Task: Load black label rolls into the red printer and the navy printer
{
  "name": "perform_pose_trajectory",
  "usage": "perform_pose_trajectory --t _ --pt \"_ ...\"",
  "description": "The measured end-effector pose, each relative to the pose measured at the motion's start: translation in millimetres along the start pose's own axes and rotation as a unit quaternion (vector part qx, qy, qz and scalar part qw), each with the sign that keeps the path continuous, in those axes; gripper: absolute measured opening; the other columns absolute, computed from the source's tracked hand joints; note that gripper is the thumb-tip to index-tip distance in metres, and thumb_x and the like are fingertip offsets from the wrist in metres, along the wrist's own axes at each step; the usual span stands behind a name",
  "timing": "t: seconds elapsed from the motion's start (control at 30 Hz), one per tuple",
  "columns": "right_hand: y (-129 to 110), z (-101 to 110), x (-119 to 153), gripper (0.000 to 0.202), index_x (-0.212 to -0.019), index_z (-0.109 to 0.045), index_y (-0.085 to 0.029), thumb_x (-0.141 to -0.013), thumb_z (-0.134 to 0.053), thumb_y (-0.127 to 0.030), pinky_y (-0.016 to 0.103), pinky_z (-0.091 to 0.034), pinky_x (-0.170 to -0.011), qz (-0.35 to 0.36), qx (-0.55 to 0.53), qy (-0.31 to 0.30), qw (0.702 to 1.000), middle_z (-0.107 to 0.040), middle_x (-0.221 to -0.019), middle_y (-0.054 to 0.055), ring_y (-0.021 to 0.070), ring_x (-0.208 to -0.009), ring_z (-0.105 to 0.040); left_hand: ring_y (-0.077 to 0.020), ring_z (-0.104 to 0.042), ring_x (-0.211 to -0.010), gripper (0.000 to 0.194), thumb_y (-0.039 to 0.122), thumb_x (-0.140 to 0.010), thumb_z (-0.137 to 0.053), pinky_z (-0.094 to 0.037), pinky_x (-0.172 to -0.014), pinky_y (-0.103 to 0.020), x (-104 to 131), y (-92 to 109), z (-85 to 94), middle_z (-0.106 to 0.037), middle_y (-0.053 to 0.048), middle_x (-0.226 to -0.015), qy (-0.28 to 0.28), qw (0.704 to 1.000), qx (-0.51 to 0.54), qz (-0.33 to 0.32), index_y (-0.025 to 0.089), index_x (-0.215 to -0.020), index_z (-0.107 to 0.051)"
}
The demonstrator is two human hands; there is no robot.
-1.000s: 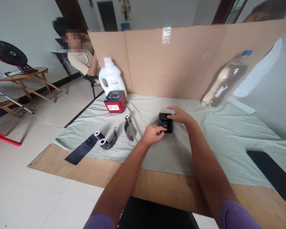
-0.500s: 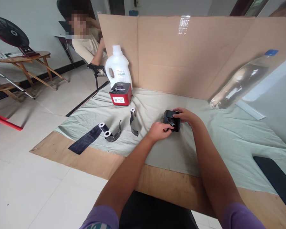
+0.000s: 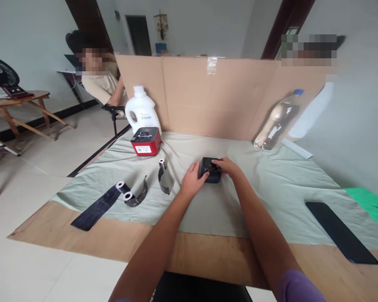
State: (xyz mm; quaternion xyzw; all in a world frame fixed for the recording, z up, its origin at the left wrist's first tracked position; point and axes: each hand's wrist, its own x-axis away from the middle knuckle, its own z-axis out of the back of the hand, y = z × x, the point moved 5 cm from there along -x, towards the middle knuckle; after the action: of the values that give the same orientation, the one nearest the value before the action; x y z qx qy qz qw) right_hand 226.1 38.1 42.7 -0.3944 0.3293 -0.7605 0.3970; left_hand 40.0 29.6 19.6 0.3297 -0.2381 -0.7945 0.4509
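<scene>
A small black box-shaped device rests on the pale green cloth, between my two hands. My left hand grips its left side, thumb at the near edge. From the right, my right hand holds it, with fingers on its top and side. Left of them a dark paper roll stands with its strip curling out. Two more rolls, one with a curled strip and one with a long flat dark strip, lie farther left. A red and black device sits behind them.
A white jug stands behind the red device, before a cardboard screen. A clear bottle leans at the right. A black flat object lies near the right front edge. Two people are beyond the table.
The view has tilted up and shifted right. My left hand has moved from the black device's front to its left side, and the device appears turned. My right hand stays on it.
</scene>
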Motion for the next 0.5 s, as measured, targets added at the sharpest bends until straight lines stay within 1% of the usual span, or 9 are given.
perform_pose_trajectory --t 0.03,0.1,0.13,0.2,0.3,0.37,0.4,0.47,0.5 --pt "-1 -3 2 0.035 -0.100 -0.070 -0.013 -0.081 -0.069 -0.043 0.033 -0.053 -0.064 0.003 -0.012 -0.005 1.000 -0.074 -0.091 0.013 0.0234 -0.076 -0.068 -0.0318 -0.054 -0.133 0.061 0.048 -0.094 -0.058 -0.044 -0.108 -0.043 -2 -3 -3.2 -0.057 -0.019 -0.144 -0.022 0.999 -0.020 0.012 0.016 -0.145 -0.052" --pt "-1 -9 6 0.034 -0.091 -0.071 -0.016 -0.087 -0.061 -0.048 0.033 -0.054 -0.072 0.024 -0.046 -0.008 0.999 -0.076 -0.092 0.010 0.0231 -0.081 -0.069 -0.0348 -0.048 -0.140 0.063 0.050 -0.095 -0.054 -0.037 -0.113 -0.050 -6 -4 -9.4 -0.055 -0.021 -0.146 -0.064 0.997 -0.048 0.003 0.013 -0.147 -0.049" --pt "1 -11 8 0.035 -0.089 -0.071 -0.018 -0.089 -0.057 -0.050 0.033 -0.054 -0.076 0.037 -0.068 -0.002 0.997 -0.076 -0.094 0.009 0.0230 -0.085 -0.070 -0.0348 -0.049 -0.140 0.065 0.051 -0.095 -0.055 -0.036 -0.114 -0.051 -8 -4 -11.4 -0.056 -0.021 -0.146 -0.075 0.996 -0.054 -0.008 0.014 -0.148 -0.047" --pt "7 -12 14 0.037 -0.089 -0.071 -0.019 -0.090 -0.053 -0.052 0.033 -0.053 -0.084 0.060 -0.114 0.016 0.992 -0.076 -0.099 0.009 0.0232 -0.092 -0.070 -0.0341 -0.054 -0.135 0.071 0.053 -0.090 -0.062 -0.037 -0.113 -0.051 -9 -1 -14.2 -0.060 -0.018 -0.142 -0.088 0.994 -0.060 -0.029 0.016 -0.149 -0.045" --pt "14 -2 18 0.042 -0.094 -0.070 -0.020 -0.089 -0.050 -0.057 0.033 -0.052 -0.087 0.103 -0.167 0.033 0.980 -0.076 -0.102 0.007 0.0236 -0.096 -0.069 -0.0349 -0.063 -0.124 0.080 0.054 -0.078 -0.076 -0.037 -0.113 -0.050 -13 12 -17.8 -0.069 -0.016 -0.129 -0.088 0.992 -0.079 -0.047 0.018 -0.144 -0.049" --pt "13 16 16 0.045 -0.094 -0.070 -0.021 -0.089 -0.048 -0.060 0.033 -0.052 -0.087 0.140 -0.174 0.037 0.974 -0.076 -0.100 0.006 0.0235 -0.097 -0.069 -0.0346 -0.066 -0.118 0.080 0.055 -0.075 -0.079 -0.037 -0.113 -0.049 -21 29 -20.6 -0.072 -0.015 -0.125 -0.064 0.993 -0.084 -0.053 0.019 -0.141 -0.053" --pt "11 29 13 0.047 -0.093 -0.070 -0.021 -0.090 -0.046 -0.061 0.032 -0.052 -0.087 0.155 -0.168 0.044 0.973 -0.076 -0.099 0.006 0.0238 -0.097 -0.068 -0.0341 -0.067 -0.116 0.078 0.056 -0.074 -0.080 -0.038 -0.113 -0.048 -27 41 -22.9 -0.073 -0.014 -0.123 -0.046 0.994 -0.083 -0.056 0.020 -0.139 -0.054" --pt "8 63 4 0.050 -0.090 -0.071 -0.022 -0.091 -0.044 -0.063 0.033 -0.051 -0.088 0.171 -0.138 0.075 0.973 -0.076 -0.100 0.007 0.0254 -0.099 -0.068 -0.0334 -0.068 -0.113 0.076 0.058 -0.074 -0.080 -0.040 -0.111 -0.046 -46 67 -33.0 -0.074 -0.013 -0.119 -0.016 0.995 -0.081 -0.061 0.020 -0.135 -0.057" --pt "7 83 -2 0.051 -0.089 -0.071 -0.021 -0.091 -0.043 -0.064 0.035 -0.051 -0.089 0.172 -0.119 0.102 0.973 -0.075 -0.102 0.008 0.0266 -0.101 -0.068 -0.0333 -0.069 -0.110 0.075 0.060 -0.073 -0.080 -0.040 -0.110 -0.046 -57 81 -41.6 -0.076 -0.013 -0.115 -0.007 0.995 -0.079 -0.064 0.020 -0.134 -0.058"
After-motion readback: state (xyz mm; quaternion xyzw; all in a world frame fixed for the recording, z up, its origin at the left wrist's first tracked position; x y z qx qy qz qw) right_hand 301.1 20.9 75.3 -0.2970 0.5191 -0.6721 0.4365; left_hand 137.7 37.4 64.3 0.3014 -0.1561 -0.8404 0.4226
